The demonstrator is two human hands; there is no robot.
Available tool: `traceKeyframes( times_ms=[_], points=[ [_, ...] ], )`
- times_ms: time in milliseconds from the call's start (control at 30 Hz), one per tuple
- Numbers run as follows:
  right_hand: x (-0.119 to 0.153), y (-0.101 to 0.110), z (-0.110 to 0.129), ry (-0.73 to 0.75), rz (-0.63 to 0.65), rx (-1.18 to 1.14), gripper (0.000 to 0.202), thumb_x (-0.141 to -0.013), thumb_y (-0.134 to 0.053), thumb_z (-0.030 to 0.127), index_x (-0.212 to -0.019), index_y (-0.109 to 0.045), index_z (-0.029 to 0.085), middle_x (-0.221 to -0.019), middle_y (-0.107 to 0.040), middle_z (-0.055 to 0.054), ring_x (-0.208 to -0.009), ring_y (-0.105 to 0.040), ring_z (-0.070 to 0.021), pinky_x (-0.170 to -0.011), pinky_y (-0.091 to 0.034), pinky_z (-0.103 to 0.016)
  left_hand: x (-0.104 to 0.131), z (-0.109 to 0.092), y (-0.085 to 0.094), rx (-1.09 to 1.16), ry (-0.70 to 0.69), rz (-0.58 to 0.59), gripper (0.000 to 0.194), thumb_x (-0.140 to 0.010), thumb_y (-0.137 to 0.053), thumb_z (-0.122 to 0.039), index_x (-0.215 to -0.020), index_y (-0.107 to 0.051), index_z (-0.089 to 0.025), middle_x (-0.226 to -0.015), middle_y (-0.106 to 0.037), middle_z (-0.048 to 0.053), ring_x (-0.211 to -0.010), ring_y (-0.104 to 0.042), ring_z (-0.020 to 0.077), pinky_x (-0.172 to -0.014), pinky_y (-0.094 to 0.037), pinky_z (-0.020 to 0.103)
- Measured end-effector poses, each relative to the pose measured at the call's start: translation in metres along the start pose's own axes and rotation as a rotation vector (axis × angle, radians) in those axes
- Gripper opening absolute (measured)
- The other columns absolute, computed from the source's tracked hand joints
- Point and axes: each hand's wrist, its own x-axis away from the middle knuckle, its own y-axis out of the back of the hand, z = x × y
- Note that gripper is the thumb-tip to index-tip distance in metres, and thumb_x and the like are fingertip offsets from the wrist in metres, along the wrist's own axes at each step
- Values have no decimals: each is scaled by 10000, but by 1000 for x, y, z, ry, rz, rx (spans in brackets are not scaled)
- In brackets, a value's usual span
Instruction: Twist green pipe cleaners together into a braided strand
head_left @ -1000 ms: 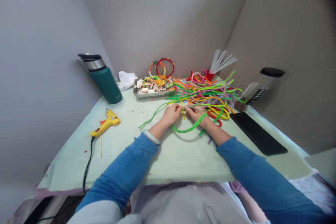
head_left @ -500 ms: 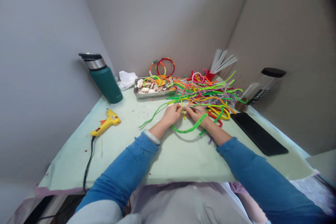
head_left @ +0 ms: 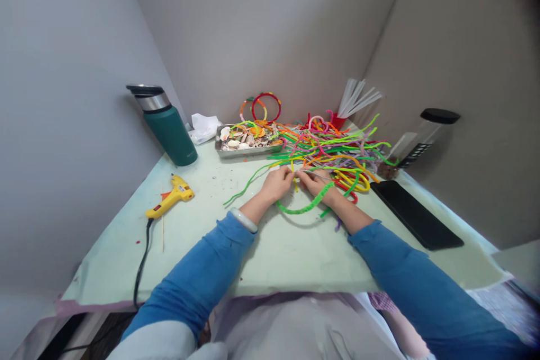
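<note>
My left hand (head_left: 277,183) and my right hand (head_left: 315,183) meet over the middle of the table, thumbs and fingers pinched close together. Between them is a fuzzy green hoop (head_left: 300,211), which curves down toward me from my left hand and comes up across my right wrist. A short yellow pipe cleaner (head_left: 292,165) sticks up and down at the pinched fingertips. Along my right fingers runs a thin greyish strip (head_left: 315,174); whether it is part of the hoop I cannot tell. The fingers hide the exact point of grip.
Behind my hands lies a heap of coloured pipe cleaners (head_left: 324,143), beside a metal tray (head_left: 248,152) of shells. A yellow glue gun (head_left: 171,199) with its cord and a green bottle (head_left: 171,135) stand left. Right are a black phone-like slab (head_left: 415,215) and a clear bottle (head_left: 422,138).
</note>
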Motion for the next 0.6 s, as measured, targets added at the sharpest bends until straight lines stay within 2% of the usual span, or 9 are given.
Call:
traceKeyframes(
  times_ms=[600],
  points=[
    [-1, -2, -5, 31, -7, -16, 411, -826, -382, 415, -505, -486, 179, -491, -510, 12, -505, -478, -114, -530, -353, -235, 0, 1, -1, -84, -4, 22, 275, -847, -368, -359, -845, -573, -176, -784, -638, 43, -707, -542, 145, -637, -369, 245]
  ],
)
